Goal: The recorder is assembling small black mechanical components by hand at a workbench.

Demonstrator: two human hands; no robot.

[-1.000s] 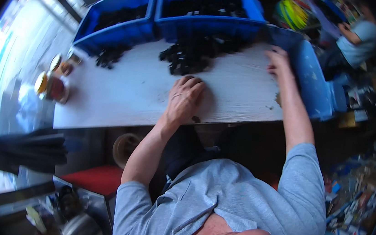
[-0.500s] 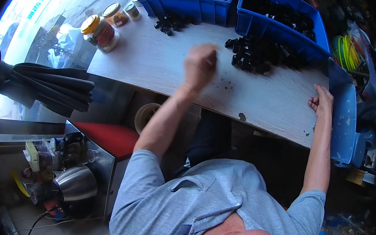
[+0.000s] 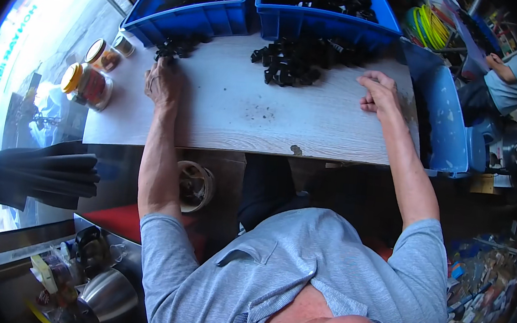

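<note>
At the far left of the white wood-grain table (image 3: 212, 119), my left hand (image 3: 162, 85) reaches the front of a small heap of black plastic parts (image 3: 182, 46). Its fingers are drawn together on a black part at the heap's edge; the fingertips are partly hidden. On the right, my right hand (image 3: 380, 93) hovers over or rests on the tabletop with fingers loosely bent and apart, nothing visible in them. Nearest to it is a larger heap of black plastic parts (image 3: 291, 64), just to its left.
Two blue bins, a left bin (image 3: 191, 23) and a right bin (image 3: 329, 25), hold many black parts behind the heaps. Lidded jars (image 3: 90, 86) stand at the left edge. A lighter blue tub (image 3: 448, 125) flanks the right side. Another person (image 3: 509, 81) sits beyond it.
My left hand has swept from mid-table leftward to the small heap. My right hand has come off the table's right edge, closer to the larger heap. The whole view has shifted.
</note>
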